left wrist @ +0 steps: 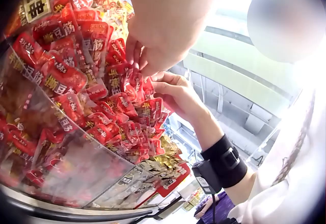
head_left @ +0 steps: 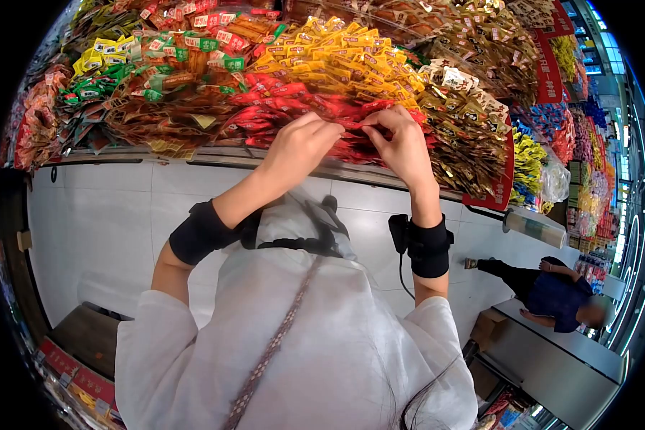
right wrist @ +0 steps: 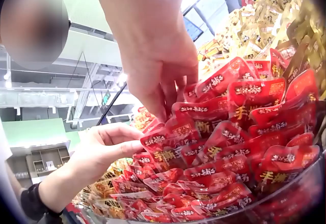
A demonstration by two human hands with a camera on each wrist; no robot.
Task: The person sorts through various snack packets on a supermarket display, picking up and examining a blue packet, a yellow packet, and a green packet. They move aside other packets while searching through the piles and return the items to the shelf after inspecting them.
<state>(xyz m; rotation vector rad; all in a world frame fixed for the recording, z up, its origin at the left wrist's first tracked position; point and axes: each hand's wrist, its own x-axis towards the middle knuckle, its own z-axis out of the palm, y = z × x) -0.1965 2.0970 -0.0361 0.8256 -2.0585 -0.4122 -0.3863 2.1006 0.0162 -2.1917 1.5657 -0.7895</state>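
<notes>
Both hands meet over a heap of small glossy red packets (head_left: 276, 107). The left hand (head_left: 304, 147) has thumb and forefinger pinched together at a red packet; in the right wrist view the left hand (right wrist: 97, 155) grips the left edge of that red packet (right wrist: 170, 140). Close beside it, the right hand (head_left: 403, 143) pinches with bent fingers among the same packets. From the left wrist, the right hand (left wrist: 178, 96) shows at the right side of a red packet (left wrist: 135, 84), its fingertips partly hidden. The left hand (left wrist: 165, 28) covers the upper middle there.
Yellow packets (head_left: 337, 57) lie behind the red ones, brown-gold packets (head_left: 473, 129) to the right, and brown ones (head_left: 158, 118) to the left. A clear bin wall (left wrist: 86, 147) fronts the heap. A person in dark clothes (head_left: 559, 297) is at the right near a grey counter (head_left: 552, 358).
</notes>
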